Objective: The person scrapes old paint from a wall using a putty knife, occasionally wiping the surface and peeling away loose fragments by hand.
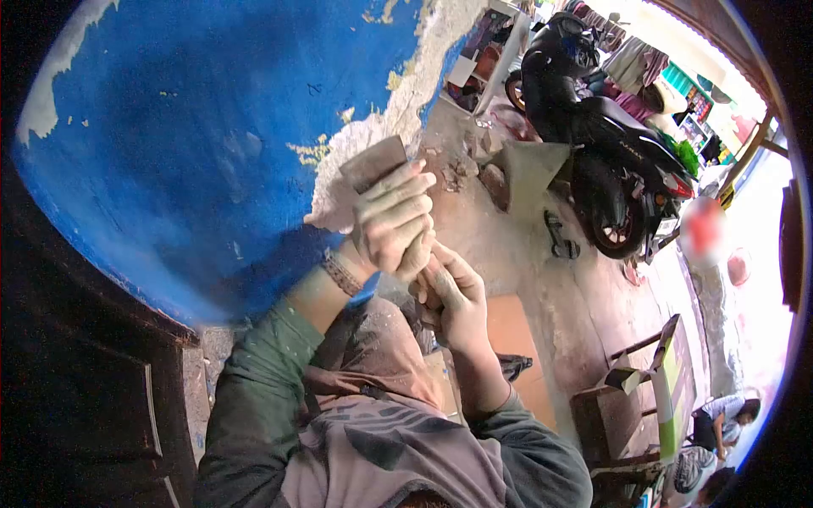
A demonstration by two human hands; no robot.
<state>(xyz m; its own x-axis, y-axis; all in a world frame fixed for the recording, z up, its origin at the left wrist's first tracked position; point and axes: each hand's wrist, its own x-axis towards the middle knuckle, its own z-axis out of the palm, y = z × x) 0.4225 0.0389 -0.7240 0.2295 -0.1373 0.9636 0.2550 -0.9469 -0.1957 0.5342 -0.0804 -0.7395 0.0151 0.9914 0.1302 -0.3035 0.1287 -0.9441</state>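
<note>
My left hand (394, 222), dusty and with a bracelet at the wrist, is closed around a scraper. The flat, wide blade of the scraper (375, 164) sticks out above my fingers, in front of a bare plaster patch on the blue wall (212, 144). Just below, my right hand (453, 292) is closed and meets my left hand, in line with the lower end of the scraper. Both hands hide the handle. Blue paint on the wall ends in a ragged edge around the pale plaster (415, 93).
A black motorcycle (605, 140) stands at the upper right. Broken rubble (494, 182) lies at the wall's foot, near a black sandal (560, 235). A cardboard box (627, 415) is at the lower right, with people (720, 423) beyond it. A dark door (80, 398) stands at left.
</note>
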